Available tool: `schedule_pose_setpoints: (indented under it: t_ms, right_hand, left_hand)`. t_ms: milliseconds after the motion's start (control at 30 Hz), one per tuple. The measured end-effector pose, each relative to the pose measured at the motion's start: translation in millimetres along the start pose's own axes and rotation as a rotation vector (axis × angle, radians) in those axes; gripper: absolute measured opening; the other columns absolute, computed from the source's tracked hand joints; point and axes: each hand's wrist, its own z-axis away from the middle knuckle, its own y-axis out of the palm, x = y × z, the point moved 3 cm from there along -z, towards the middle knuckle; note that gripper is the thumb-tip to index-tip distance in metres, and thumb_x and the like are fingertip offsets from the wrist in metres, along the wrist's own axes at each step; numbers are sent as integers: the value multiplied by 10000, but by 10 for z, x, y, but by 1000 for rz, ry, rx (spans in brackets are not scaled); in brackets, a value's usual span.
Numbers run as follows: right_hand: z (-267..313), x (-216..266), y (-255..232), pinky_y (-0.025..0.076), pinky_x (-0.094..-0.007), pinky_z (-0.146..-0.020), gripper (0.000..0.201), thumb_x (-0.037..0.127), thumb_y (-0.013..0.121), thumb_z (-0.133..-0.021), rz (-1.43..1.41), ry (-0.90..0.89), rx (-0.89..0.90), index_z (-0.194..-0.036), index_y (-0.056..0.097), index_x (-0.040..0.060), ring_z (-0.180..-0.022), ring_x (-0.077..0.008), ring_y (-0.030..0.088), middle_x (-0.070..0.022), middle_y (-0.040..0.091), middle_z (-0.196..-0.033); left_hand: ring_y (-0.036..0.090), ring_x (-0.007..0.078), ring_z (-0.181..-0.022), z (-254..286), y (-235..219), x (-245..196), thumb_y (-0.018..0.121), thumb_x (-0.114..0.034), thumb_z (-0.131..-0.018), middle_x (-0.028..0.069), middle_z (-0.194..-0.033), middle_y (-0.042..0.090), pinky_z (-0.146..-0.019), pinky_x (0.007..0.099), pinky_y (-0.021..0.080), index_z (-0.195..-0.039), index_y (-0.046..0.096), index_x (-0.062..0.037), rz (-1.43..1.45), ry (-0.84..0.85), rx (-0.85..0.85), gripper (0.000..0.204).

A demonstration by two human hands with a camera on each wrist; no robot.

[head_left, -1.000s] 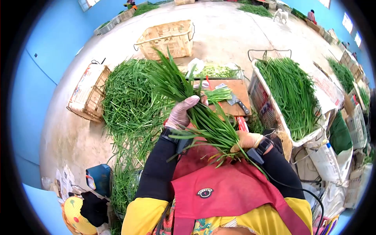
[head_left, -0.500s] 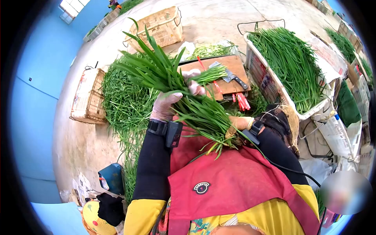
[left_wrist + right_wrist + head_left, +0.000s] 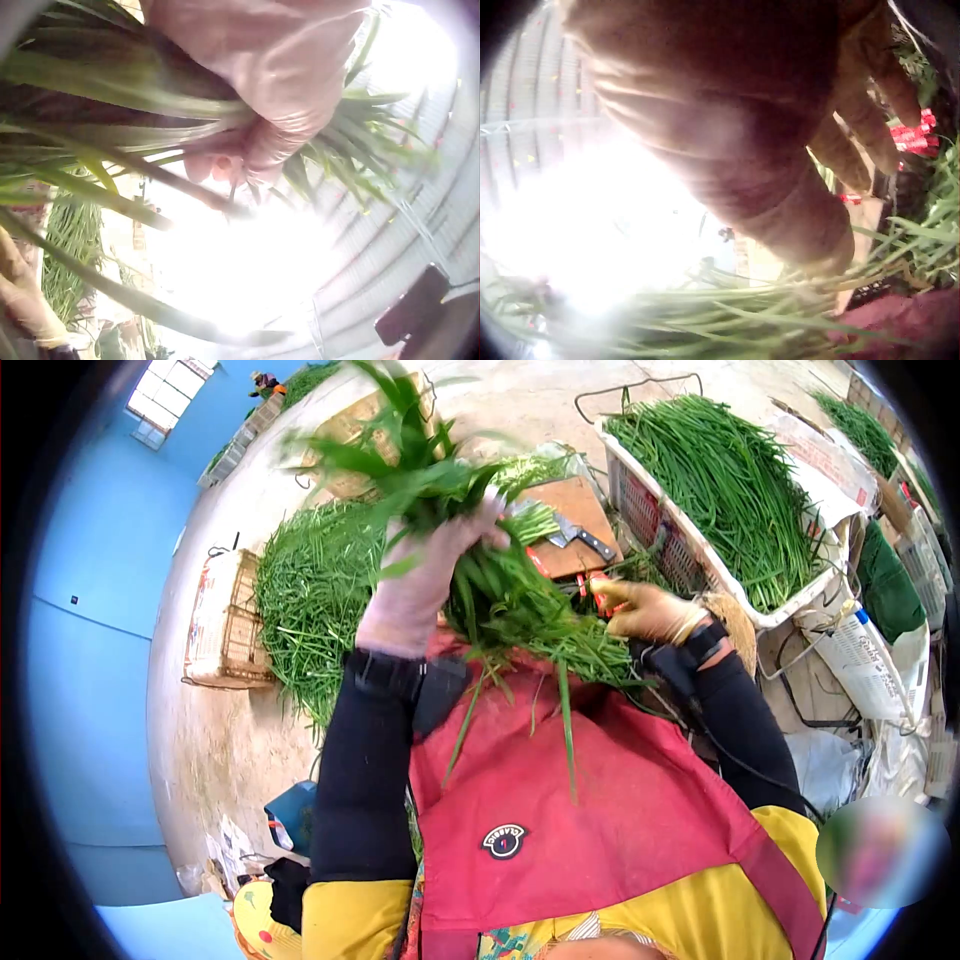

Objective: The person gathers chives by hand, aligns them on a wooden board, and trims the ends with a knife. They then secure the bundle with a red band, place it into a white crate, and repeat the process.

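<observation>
My gloved left hand (image 3: pixel 425 580) grips a bunch of green chives (image 3: pixel 505 595), its leafy end up and blurred, the other end hanging over the red apron (image 3: pixel 560 790). In the left wrist view, the thumb and fingers wrap round the chives (image 3: pixel 112 82). My gloved right hand (image 3: pixel 645 610) is beside the lower end, fingers spread near red strips (image 3: pixel 600 582). Its wrist view shows the fingers (image 3: pixel 847 150) extended, with chives (image 3: pixel 742 322) passing below the thumb. Beyond the bunch, a knife (image 3: pixel 597 544) and a smaller chive bundle (image 3: pixel 532 522) lie on a wooden board (image 3: pixel 565 495).
A white crate (image 3: pixel 740 605) full of chives stands at the right. Loose chives (image 3: pixel 315 590) pile up at the left, beside an upended crate (image 3: pixel 222 622). Another crate (image 3: pixel 345 435) is behind the raised leaves. A blue container (image 3: pixel 292 815) sits at lower left.
The left hand has lifted and swung the bunch upward, its leaves now blurred. The right hand has come off the lower end and moved right, fingers spreading. The head view has shifted.
</observation>
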Motion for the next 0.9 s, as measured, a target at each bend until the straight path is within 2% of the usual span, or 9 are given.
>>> schedule_pose_setpoints:
  t_ms: [67, 233, 267, 333, 400, 533, 700, 800, 900]
  right_hand:
    - [167, 152, -209, 475, -269, -886, 662, 158, 714, -835, -305, -95, -105, -1418, 434, 19, -983, -151, 578, -56, 601, -1120]
    - [379, 1302, -391, 300, -392, -1122, 975, 329, 771, -808, -423, -605, -127, -1538, 169, 94, -1377, -278, 356, -172, 400, -1461]
    - [254, 1432, -327, 405, -397, -1041, 963, 339, 788, -785, -340, -785, -228, -1523, 219, 94, -1246, -268, 507, -168, 520, -1348]
    - [188, 1648, -283, 515, -376, -885, 926, 217, 828, -749, 231, -446, -298, -1492, 287, 99, -1028, -217, 623, -119, 629, -1185]
    - [280, 1800, -45, 553, -329, -742, 887, 86, 841, -710, -494, -196, 83, -1450, 353, 99, -863, -162, 638, -60, 672, -1056]
    - [-200, 1170, 231, 497, -297, -887, 902, 13, 814, -712, -383, -495, 127, -1466, 325, 81, -1046, -139, 578, -58, 634, -1174]
    - [-179, 1011, 331, 497, -316, -851, 689, -2, 751, -746, -246, -31, 69, -1370, 485, 118, -950, -195, 611, -40, 682, -1075]
    - [-218, 935, 327, 503, -328, -808, 502, 25, 702, -789, 216, -9, -87, -1268, 571, 94, -887, -241, 636, -103, 700, -991]
    - [-383, 631, 426, 500, -359, -798, 325, 44, 591, -853, 40, -230, -240, -1174, 620, 82, -900, -277, 642, -158, 689, -988]
  left_hand:
    - [627, 137, -713, -168, 36, 172, 750, -146, -848, 60, -848, 675, -665, 267, 535, -988, 631, -11, 72, -257, 26, 228]
    - [635, 125, -800, -298, 339, 106, 775, -72, -808, 38, -897, 666, -693, 256, 530, -1114, 572, 8, 104, -197, 156, 376]
    - [635, 125, -800, -319, 431, 55, 775, -72, -808, 38, -897, 666, -693, 256, 530, -1114, 572, 8, 104, -185, 166, 376]
    - [640, 116, -791, -327, 611, -151, 756, -56, -820, 33, -853, 679, -679, 256, 525, -1005, 629, 6, 188, -39, 96, 233]
    - [620, 101, -674, -346, 634, -425, 739, -41, -831, 32, -751, 675, -639, 246, 505, -855, 684, 0, 79, -34, 123, 73]
    - [638, 130, -652, -388, 451, -647, 721, -100, -856, 84, -865, 690, -574, 249, 542, -993, 655, -10, 41, 91, -64, 177]
    - [619, 133, -589, -396, 145, -601, 731, -91, -840, 58, -778, 659, -492, 243, 507, -983, 677, -1, 146, 199, -262, 178]
    - [591, 119, -554, -386, -54, -669, 711, -87, -852, 63, -800, 684, -471, 220, 475, -995, 689, 7, 103, 210, -338, 173]
    - [570, 118, -562, -378, -392, -606, 679, -106, -887, 98, -906, 699, -480, 222, 464, -1018, 666, 18, 227, 182, -416, 181]
